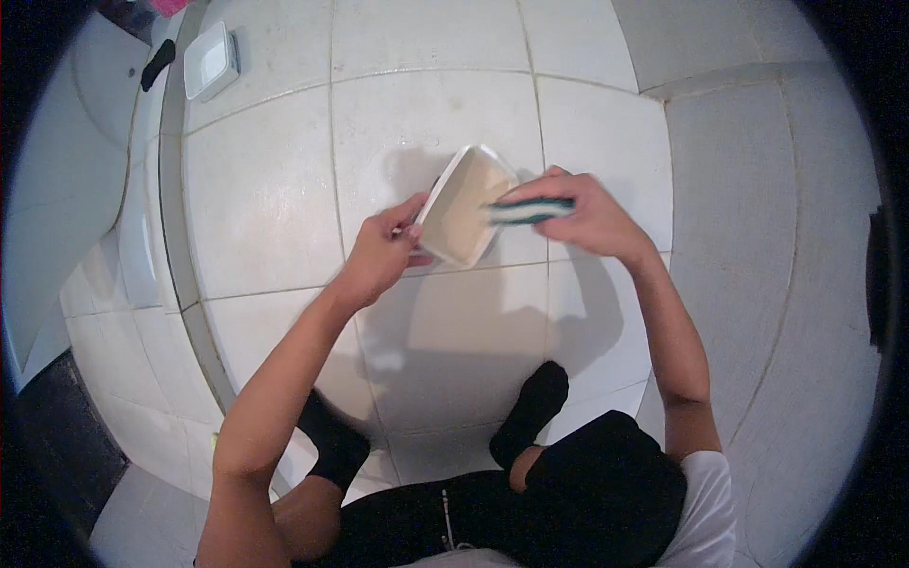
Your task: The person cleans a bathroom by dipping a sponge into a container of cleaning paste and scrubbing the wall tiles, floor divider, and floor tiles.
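- In my head view, my left hand has its grip closed on the left wall of a white container, fingers and thumb at the rim.
- The container is tilted, its open side facing up toward me and its pale beige inside showing; it is in front of me, over the white tiled floor.
- My right hand holds a green-and-white scrubber in its grip, fingers along the upper side and thumb below.
- The scrubber's left end overlaps the container's opening from the right; blur means I cannot tell whether it touches the inside.
- A second white container sits at the far left of the floor, well apart from both my hands.
- Just left of it, I see a small black item on the pale ledge, and a bit of something pink shows above.
- Nearer to me are two feet in black socks, the left foot and the right foot, well apart.
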`<state>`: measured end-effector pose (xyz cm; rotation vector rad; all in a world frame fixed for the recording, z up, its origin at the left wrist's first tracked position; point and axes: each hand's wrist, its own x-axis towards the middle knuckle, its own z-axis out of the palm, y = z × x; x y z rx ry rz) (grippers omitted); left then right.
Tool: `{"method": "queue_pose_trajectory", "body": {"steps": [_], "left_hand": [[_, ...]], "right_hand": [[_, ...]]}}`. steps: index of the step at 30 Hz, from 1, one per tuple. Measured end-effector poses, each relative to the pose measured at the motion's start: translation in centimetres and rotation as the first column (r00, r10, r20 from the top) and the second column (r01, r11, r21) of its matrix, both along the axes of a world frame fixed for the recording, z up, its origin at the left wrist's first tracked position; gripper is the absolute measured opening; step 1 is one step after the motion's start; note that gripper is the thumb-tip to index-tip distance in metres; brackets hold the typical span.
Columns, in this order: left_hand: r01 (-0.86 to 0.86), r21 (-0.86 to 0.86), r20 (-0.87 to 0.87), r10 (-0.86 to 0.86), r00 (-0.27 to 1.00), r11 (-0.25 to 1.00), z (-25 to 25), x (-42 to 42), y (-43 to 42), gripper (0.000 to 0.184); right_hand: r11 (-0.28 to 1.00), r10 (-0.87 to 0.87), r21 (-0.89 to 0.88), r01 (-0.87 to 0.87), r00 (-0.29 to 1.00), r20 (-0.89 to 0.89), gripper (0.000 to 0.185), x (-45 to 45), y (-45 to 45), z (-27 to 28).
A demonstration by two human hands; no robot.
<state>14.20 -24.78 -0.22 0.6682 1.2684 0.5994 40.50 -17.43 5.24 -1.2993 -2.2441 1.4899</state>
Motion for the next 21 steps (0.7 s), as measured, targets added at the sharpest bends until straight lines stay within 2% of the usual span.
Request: {"method": "queue_pose_trajectory", "body": {"steps": [1, 2, 4, 5, 6, 7, 8, 9, 11, 13, 15, 17, 18, 19, 20, 21], "left_hand": [[0.046, 0.015, -0.002, -0.046, 0.999, 0.999, -0.3, -0.5, 0.1, 0.044], [0.047, 0.026, 0.005, -0.047, 0.999, 0.999, -0.5, -1.5, 0.1, 0.044], [0.256, -0.009, 0.014, -0.256, 0.967, 0.967, -0.8, -3.5, 0.2, 0.043], [0.257, -0.004, 0.024, -0.257, 0.966, 0.966, -1.0, -4.1, 0.1, 0.043], [0.378, -0.031, 0.031, -0.377, 0.926, 0.925, -1.2, -4.6, 0.0, 0.043], [0.495, -0.056, 0.039, -0.494, 0.869, 0.867, -1.4, -4.9, -0.1, 0.042], [0.534, -0.087, 0.066, -0.530, 0.845, 0.841, -1.9, -5.0, -0.4, 0.042], [0.540, -0.085, 0.070, -0.536, 0.841, 0.837, -2.1, -4.9, -0.5, 0.042], [0.792, 0.137, -0.210, -0.764, 0.610, 0.595, -2.7, -4.3, -0.4, 0.042], [0.758, 0.112, -0.221, -0.728, 0.649, 0.642, -1.6, -4.0, 1.5, 0.037], [0.540, 0.139, -0.501, -0.411, 0.761, 0.830, -2.0, -4.4, 3.2, 0.034], [0.470, 0.358, -0.692, -0.108, 0.713, 0.807, -2.9, -5.6, 5.2, 0.034], [0.470, 0.368, -0.685, -0.108, 0.720, 0.802, -3.4, -6.2, 5.9, 0.034], [0.565, 0.391, -0.825, 0.006, 0.564, 0.727, -3.9, -6.7, 6.3, 0.039], [0.654, 0.383, -0.910, 0.146, 0.388, 0.653, -4.6, -7.0, 6.5, 0.043], [0.646, 0.391, -0.905, 0.149, 0.398, 0.655, -5.5, -7.0, 6.3, 0.043]], "right_hand": [[0.930, -0.284, -0.276, 0.244, 0.952, -0.114, 0.041, 1.7, 0.5, -0.2], [0.932, -0.283, -0.265, 0.247, 0.953, -0.110, 0.041, 2.8, 0.7, -0.5], [0.726, -0.672, -0.210, 0.654, 0.740, -0.017, 0.045, 4.7, 0.6, -2.1], [0.726, -0.672, -0.202, 0.657, 0.740, -0.011, 0.045, 5.6, 0.3, -3.9], [0.799, -0.570, 0.301, 0.520, 0.815, 0.106, 0.045, 6.5, -0.2, -6.1], [0.688, -0.508, 0.699, 0.197, 0.818, 0.269, 0.046, 6.6, -0.6, -6.8], [0.737, -0.505, 0.656, 0.161, 0.777, 0.377, 0.045, 6.3, -1.7, -7.5], [0.737, -0.510, 0.656, 0.163, 0.772, 0.380, 0.045, 5.4, -2.5, -8.0], [0.681, -0.521, 0.731, 0.045, 0.731, 0.441, 0.042, 4.1, -2.8, -9.4], [0.655, -0.522, 0.755, 0.028, 0.739, 0.426, 0.041, 3.9, 2.0, -10.9], [0.648, -0.526, 0.761, 0.023, 0.736, 0.426, 0.040, 4.0, 3.0, -11.2], [0.712, -0.486, 0.702, 0.003, 0.724, 0.490, 0.038, 4.2, 2.6, -10.3], [0.757, -0.452, 0.653, 0.008, 0.727, 0.516, 0.038, 4.2, 0.1, -10.1], [0.773, -0.421, 0.634, -0.016, 0.733, 0.533, 0.039, 4.2, -2.7, -10.0], [0.781, -0.403, 0.624, 0.025, 0.784, 0.473, 0.039, 4.2, -4.7, -9.7], [0.780, -0.400, 0.625, 0.014, 0.780, 0.481, 0.039, 4.3, -3.8, -9.9]]}}
